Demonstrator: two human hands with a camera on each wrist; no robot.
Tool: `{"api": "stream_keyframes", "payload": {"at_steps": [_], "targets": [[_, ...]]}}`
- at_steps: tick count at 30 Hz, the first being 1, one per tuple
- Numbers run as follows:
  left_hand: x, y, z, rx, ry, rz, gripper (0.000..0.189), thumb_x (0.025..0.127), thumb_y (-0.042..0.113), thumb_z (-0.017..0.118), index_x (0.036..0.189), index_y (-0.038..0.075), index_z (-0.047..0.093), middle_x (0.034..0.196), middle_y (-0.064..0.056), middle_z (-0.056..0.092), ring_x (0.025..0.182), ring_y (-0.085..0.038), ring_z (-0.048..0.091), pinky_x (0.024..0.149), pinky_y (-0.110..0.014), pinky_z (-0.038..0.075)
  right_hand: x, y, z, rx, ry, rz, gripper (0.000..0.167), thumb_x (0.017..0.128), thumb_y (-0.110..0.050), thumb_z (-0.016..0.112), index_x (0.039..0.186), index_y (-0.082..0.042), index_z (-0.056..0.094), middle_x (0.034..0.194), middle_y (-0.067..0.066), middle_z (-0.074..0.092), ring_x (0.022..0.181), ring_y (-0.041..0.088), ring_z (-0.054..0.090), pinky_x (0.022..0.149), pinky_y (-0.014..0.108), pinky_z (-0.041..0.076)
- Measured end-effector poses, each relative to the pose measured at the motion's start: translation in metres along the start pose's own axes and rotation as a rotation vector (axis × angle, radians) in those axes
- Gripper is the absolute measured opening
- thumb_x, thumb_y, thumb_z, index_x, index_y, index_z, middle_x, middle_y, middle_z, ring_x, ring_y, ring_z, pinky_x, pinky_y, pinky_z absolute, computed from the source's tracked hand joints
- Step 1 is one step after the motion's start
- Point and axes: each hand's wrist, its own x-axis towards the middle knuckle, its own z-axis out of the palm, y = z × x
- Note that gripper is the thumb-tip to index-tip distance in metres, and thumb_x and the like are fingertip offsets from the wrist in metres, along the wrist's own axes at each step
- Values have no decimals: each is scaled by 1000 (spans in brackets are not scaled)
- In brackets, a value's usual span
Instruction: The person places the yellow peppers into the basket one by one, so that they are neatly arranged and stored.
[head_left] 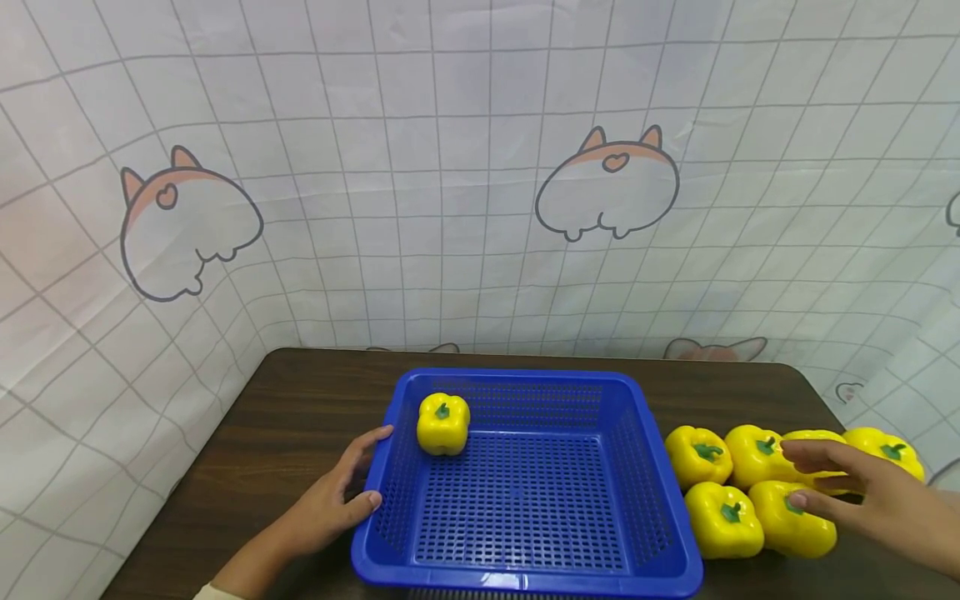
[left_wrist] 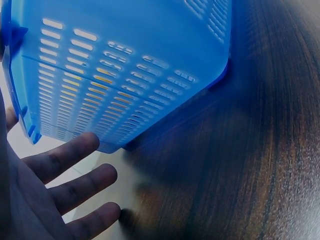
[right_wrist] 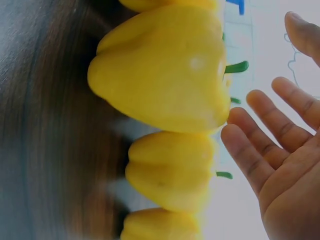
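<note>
A blue plastic basket (head_left: 517, 581) with slotted walls stands on the table, and one yellow bell pepper (head_left: 443, 425) sits in its far left corner. My left hand (head_left: 322, 504) rests against the basket's left rim with thumb and a finger; in the left wrist view, three fingers (left_wrist: 82, 187) stretch out beside the outer wall. Right of the basket, several yellow bell peppers (head_left: 723, 521) with green stems stand in two rows. Over them hovers my right hand (head_left: 873, 492), its fingers spread and holding nothing. The right wrist view shows that hand beside a large pepper (right_wrist: 165, 70).
The dark wood-grain table (head_left: 247, 442) extends left of and behind the basket. A pale gridded curtain (head_left: 465, 208) with cartoon animal drawings hangs behind the table and along both sides.
</note>
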Motion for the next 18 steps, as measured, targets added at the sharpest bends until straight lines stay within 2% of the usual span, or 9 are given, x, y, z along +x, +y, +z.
{"api": "stream_keyframes", "payload": {"at_steps": [2,5,9,13,18], "targets": [[0,0,0,2,1,8,73,98,19,58,161,28,21,144,-29,47,122,-45,55,83,-38,58,-1,0,-1,-7,-30,43,58,92,-24,79,136,6,55,132,27,60,93,-4,62,72,24,56],[0,0,0,1,1,9,73,99,19,58,161,27,21,144,-29,47,122,-45,55,83,-37,58,-1,0,-3,-27,-64,100,62,93,-29,77,137,8,53,133,30,57,101,18,68,72,24,56],[0,0,0,-16,-2,-5,73,99,18,58,161,28,21,145,-31,45,123,-46,54,82,-41,60,-1,2,-2,-36,-101,156,68,94,-32,76,139,11,50,132,34,55,108,47,63,73,29,58],[0,0,1,-23,-2,-14,73,99,19,58,161,28,21,145,-31,44,124,-47,53,82,-42,60,-2,6,1,-22,-109,178,71,92,-32,78,139,12,49,131,36,55,107,48,63,73,34,59],[-1,1,0,-21,-3,-16,73,99,19,58,161,28,21,146,-30,44,125,-47,53,83,-43,59,-4,13,4,-6,-125,174,73,90,-30,80,139,13,48,131,36,55,106,42,65,74,32,59]]}}
